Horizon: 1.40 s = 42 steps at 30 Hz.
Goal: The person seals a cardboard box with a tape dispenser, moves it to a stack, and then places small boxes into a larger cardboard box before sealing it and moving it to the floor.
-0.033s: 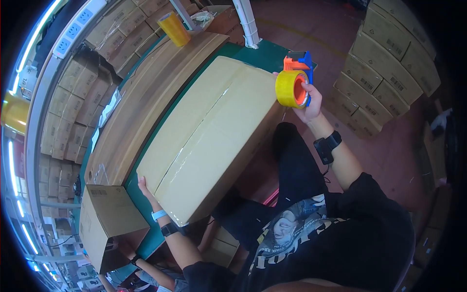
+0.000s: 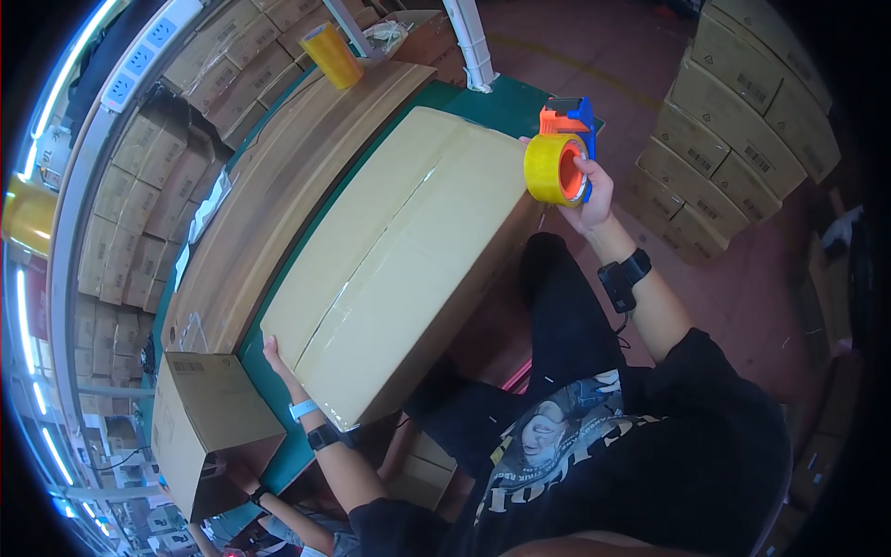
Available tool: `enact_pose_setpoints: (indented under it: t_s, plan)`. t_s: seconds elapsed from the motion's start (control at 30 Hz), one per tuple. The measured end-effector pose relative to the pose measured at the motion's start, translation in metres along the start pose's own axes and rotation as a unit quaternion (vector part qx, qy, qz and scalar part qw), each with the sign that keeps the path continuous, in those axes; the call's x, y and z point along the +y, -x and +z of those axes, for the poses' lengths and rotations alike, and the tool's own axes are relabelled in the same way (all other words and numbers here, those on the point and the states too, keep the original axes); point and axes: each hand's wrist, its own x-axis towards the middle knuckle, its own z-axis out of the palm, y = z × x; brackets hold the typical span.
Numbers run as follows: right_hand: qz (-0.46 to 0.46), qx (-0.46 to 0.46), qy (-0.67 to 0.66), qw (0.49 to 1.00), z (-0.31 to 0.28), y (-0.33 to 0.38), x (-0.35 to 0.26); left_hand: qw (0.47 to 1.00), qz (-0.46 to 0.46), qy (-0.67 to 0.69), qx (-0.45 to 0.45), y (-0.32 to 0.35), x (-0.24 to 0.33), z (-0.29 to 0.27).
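Note:
A long, closed cardboard box [image 2: 418, 251] lies slantwise in front of me, with clear tape along its lengthwise seam. My left hand [image 2: 280, 364] grips its near left end; the thumb shows at the corner and the other fingers are hidden by the box. At the far right end, my right hand [image 2: 596, 202] is closed round a blue and orange tape dispenser [image 2: 577, 121] carrying a yellow roll of packing tape [image 2: 548, 170]. The roll is beside the box's end; whether it touches the cardboard I cannot tell.
A wooden board [image 2: 278, 176] lies on the green table [image 2: 506, 97] behind the box, with another tape roll [image 2: 331, 56] at its far end. An open carton [image 2: 218, 395] stands at left, where another person's hand [image 2: 243, 481] reaches in. Stacked cartons [image 2: 724, 121] rise at right.

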Motion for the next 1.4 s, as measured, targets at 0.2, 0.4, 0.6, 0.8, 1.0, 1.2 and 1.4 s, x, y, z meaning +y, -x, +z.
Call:
enact_pose_setpoints:
  t_s: [0.2, 0.4, 0.6, 0.8, 1.0, 1.2, 1.4]
  plan:
    - [0.014, 0.011, -0.022, 1.000, -0.009, 0.000, 0.011, 0.995, -0.084, 0.022, 0.057, 0.037, 0.024, 0.017]
    - [0.021, 0.009, -0.005, 1.000, -0.041, -0.010, 0.004, 0.990, -0.117, 0.042, 0.067, 0.100, 0.023, 0.070]
    - [0.084, -0.023, 0.015, 0.996, 0.002, -0.018, -0.001, 0.979, 0.151, -0.080, 0.108, 0.171, 0.019, 0.103]
    - [0.000, -0.139, 0.076, 0.987, 0.010, -0.012, -0.006, 0.805, 0.294, -0.446, 0.260, 0.185, 0.019, 0.144]
    - [-0.098, -0.198, 0.158, 0.962, 0.003, -0.030, 0.016, 0.852, 0.267, -0.310, 0.325, 0.170, -0.031, 0.074]
    - [-0.049, -0.093, 0.094, 0.990, 0.002, -0.008, -0.028, 0.916, 0.159, -0.212, 0.302, 0.162, 0.021, 0.150]
    - [-0.252, 0.107, 0.060, 0.960, -0.062, 0.073, -0.189, 0.998, 0.039, 0.022, 0.044, 0.122, 0.053, 0.312]
